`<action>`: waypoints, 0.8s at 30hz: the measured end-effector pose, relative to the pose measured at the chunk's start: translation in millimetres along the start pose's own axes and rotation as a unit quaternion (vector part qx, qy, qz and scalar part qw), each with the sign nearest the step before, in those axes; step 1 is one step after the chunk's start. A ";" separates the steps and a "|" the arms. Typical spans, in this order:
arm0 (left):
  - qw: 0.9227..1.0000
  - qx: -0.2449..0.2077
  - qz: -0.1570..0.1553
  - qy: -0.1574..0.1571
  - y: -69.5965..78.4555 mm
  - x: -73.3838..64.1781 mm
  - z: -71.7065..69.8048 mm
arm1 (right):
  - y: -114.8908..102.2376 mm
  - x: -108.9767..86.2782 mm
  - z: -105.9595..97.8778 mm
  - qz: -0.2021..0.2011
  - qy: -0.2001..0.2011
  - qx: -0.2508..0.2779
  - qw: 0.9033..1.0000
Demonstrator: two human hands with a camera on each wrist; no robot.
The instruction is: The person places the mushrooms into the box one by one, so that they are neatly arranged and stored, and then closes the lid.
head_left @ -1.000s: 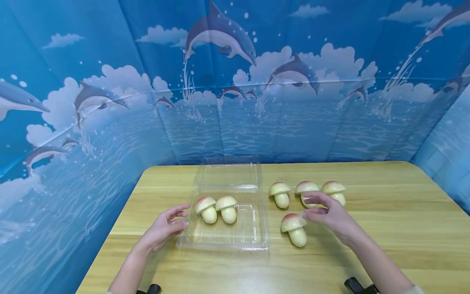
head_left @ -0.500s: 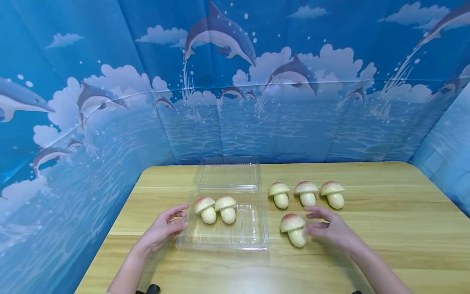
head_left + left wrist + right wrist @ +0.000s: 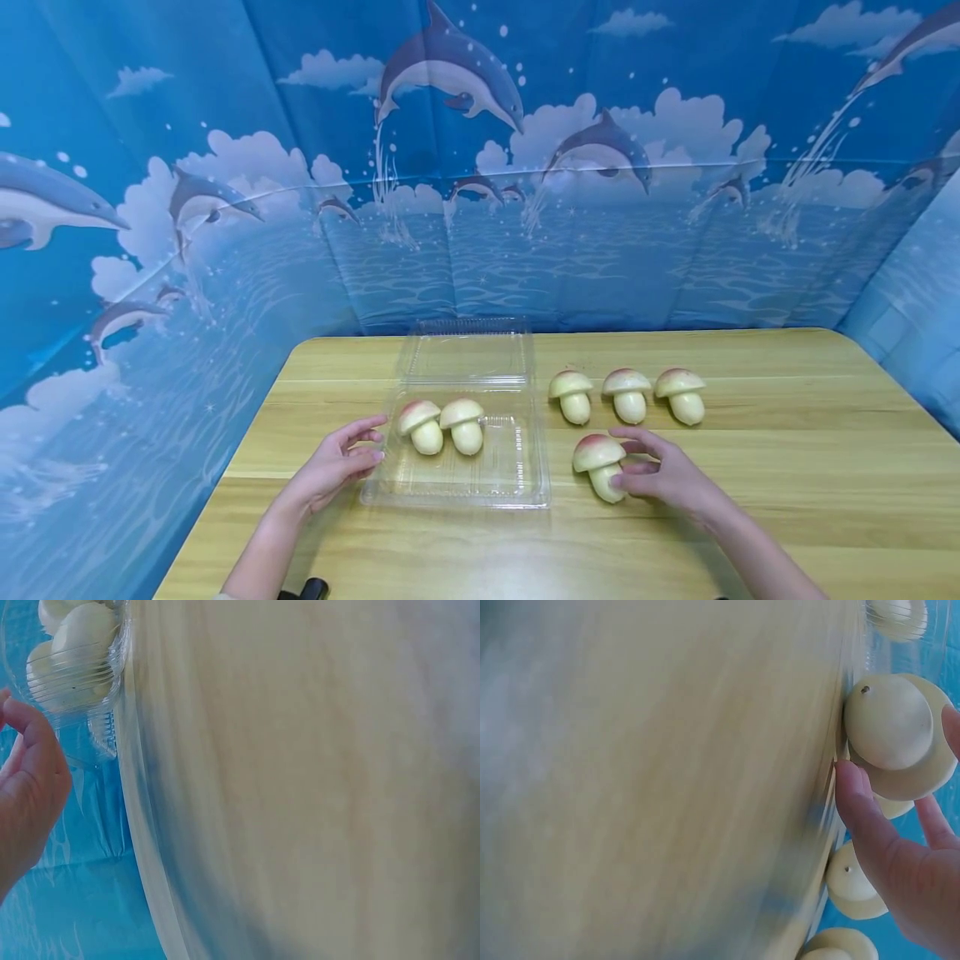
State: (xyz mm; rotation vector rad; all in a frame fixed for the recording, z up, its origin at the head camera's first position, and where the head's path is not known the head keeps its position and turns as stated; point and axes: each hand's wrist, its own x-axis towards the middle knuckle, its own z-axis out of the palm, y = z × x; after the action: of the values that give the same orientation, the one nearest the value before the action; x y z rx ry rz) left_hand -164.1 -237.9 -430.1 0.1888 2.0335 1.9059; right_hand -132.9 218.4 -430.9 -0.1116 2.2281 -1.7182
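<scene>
I lose part of the nearest mushroom [image 3: 597, 458] behind the right hand [image 3: 660, 471]; a black object [image 3: 315, 590] beside the left forearm [image 3: 258, 542] is cut off, too little to name; from the left wrist, the clear container [image 3: 69, 712] and left hand [image 3: 31, 787] are cropped; from the right, the tabletop [image 3: 667, 787] blurs and the lowest mushroom [image 3: 844, 945] is cut short.

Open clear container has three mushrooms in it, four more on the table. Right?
Three is wrong: the head view shows two mushrooms in the open clear container, with four more mushrooms on the table.
</scene>
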 end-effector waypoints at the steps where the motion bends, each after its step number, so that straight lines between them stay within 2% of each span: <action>1: 1.000 0.000 0.000 0.000 0.0 0.2 -0.2 | 0.1 0.4 0.1 0.000 0.000 -0.002 1.000; 24: 1.000 -0.004 -0.005 0.000 0.4 3.4 -3.8 | -1.5 9.0 9.7 0.001 0.002 -0.007 1.000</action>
State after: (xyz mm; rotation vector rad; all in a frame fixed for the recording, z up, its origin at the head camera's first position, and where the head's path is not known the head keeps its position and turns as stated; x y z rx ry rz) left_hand -168.7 -240.3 -430.1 0.1776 2.0237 1.9074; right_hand -138.7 206.7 -433.5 -0.1085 2.2424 -1.7047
